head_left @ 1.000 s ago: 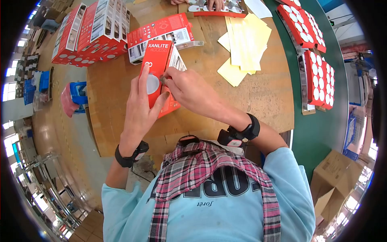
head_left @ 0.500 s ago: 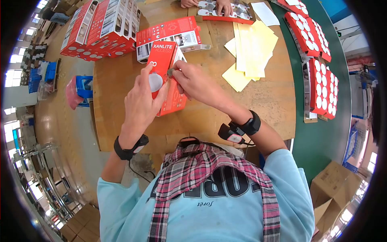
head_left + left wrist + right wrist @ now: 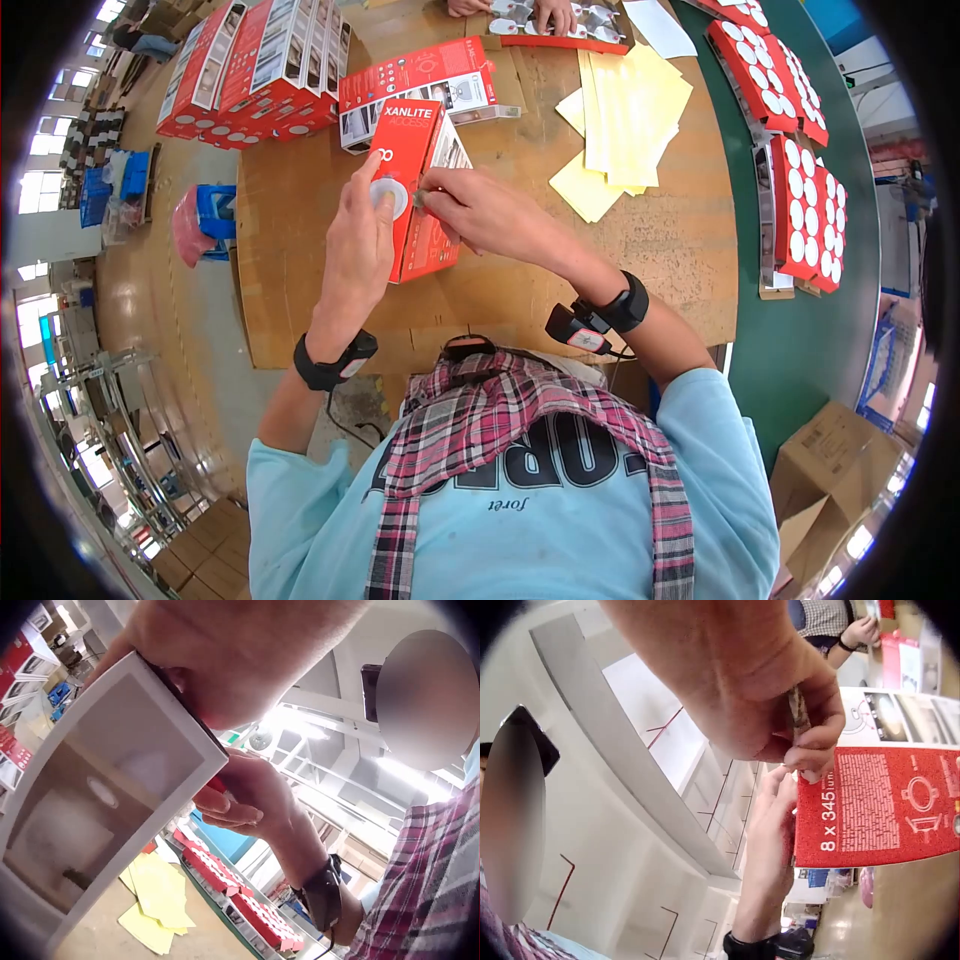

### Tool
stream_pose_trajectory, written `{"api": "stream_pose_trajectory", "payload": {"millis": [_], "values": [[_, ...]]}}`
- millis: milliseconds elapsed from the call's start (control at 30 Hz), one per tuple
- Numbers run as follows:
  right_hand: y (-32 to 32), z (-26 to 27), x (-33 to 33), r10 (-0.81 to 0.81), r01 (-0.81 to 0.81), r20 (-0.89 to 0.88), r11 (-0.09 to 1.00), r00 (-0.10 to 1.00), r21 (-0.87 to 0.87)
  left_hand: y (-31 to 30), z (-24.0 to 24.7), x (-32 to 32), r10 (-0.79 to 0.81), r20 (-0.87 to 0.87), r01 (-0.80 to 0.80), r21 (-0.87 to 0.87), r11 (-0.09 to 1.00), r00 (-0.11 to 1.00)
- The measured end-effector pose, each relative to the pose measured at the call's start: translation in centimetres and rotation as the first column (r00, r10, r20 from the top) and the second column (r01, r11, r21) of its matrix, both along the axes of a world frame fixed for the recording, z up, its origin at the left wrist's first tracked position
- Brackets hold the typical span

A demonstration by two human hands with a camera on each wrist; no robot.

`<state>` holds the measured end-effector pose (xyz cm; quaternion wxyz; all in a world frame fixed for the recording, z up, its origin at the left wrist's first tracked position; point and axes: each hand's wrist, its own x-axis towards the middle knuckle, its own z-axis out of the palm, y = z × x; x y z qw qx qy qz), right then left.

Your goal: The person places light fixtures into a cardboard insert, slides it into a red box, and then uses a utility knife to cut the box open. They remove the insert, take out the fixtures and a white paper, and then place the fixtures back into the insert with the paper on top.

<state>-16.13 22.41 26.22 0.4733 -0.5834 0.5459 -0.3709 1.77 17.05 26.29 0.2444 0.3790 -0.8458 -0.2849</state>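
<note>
A red box marked XANLITE is tilted up over the wooden table, a white disc showing in its front. My left hand holds it by the left side, the thumb lying over the disc. At the right edge of the front, my right hand pinches a small, narrow grey-brown piece between thumb and fingers. Its kind is unclear, and part of it is hidden in the fist. The left wrist view shows the box's side with a large printed picture.
Another red-and-white box lies just behind. Stacked boxes stand at the back left, yellow sheets to the right. Red trays of white discs line the green surface. Another person's hand works at the far edge.
My left thumb has moved up from below the disc onto it. The right hand stays at the box's right edge with the small piece, after shifting slightly down along it.
</note>
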Motion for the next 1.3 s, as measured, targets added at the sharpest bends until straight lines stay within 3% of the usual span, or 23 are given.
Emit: {"api": "stream_pose_trajectory", "payload": {"millis": [167,233,333,400,500,600,733,800,1000,1133,1233,1300], "values": [[-0.5,0.0,-0.4,0.002,-0.068,0.264,0.968,0.965,0.242,0.5,0.3,0.0,0.000,0.033,0.000,-0.018,1.000,0.999],[-1.3,0.3,-0.8,0.044,-0.087,0.197,0.972,0.979,0.217,0.4,1.0,0.0,-0.043,0.043,0.044,-0.029,0.999,0.998],[-1.4,1.7,-0.9,0.118,-0.123,0.043,0.983,0.992,0.138,-0.7,1.6,0.5,-0.081,0.223,0.118,-0.160,0.980,0.971],[-1.7,2.0,-0.7,0.163,-0.156,-0.061,0.983,0.985,0.100,-1.1,1.9,0.7,-0.091,0.218,0.117,-0.110,0.987,0.972],[-1.1,1.3,-0.5,0.076,-0.093,0.115,0.984,0.991,0.153,-1.0,1.7,0.8,-0.088,0.216,0.120,-0.142,0.982,0.972],[-0.3,0.0,-1.4,0.014,-0.039,0.153,0.987,0.988,0.159,-0.9,1.6,1.4,-0.064,0.230,0.099,-0.142,0.985,0.971],[0.6,-1.0,-2.7,-0.101,0.098,0.236,0.995,0.967,0.022,-1.3,2.8,1.6,-0.068,0.217,0.071,-0.003,0.997,0.974],[0.8,-1.9,-2.0,-0.198,0.217,0.298,0.976,0.934,-0.031,-1.0,2.4,1.5,-0.082,0.176,0.086,-0.017,0.996,0.981],[0.0,-4.3,0.7,-0.439,0.407,0.509,0.895,0.741,0.182,-0.1,1.0,1.2,-0.099,0.079,0.105,-0.070,0.992,0.992],[-0.8,-3.9,2.2,-0.483,0.505,0.518,0.856,0.706,0.110,0.1,0.8,1.3,-0.084,0.061,0.089,-0.085,0.992,0.995],[-1.1,-4.3,1.9,-0.449,0.458,0.492,0.882,0.746,0.110,-0.1,0.4,1.5,-0.078,0.050,0.083,-0.107,0.991,0.996],[-1.0,-4.3,2.4,-0.447,0.483,0.541,0.872,0.713,0.085,-0.1,0.0,1.8,-0.065,0.058,0.072,-0.134,0.988,0.996]]}}
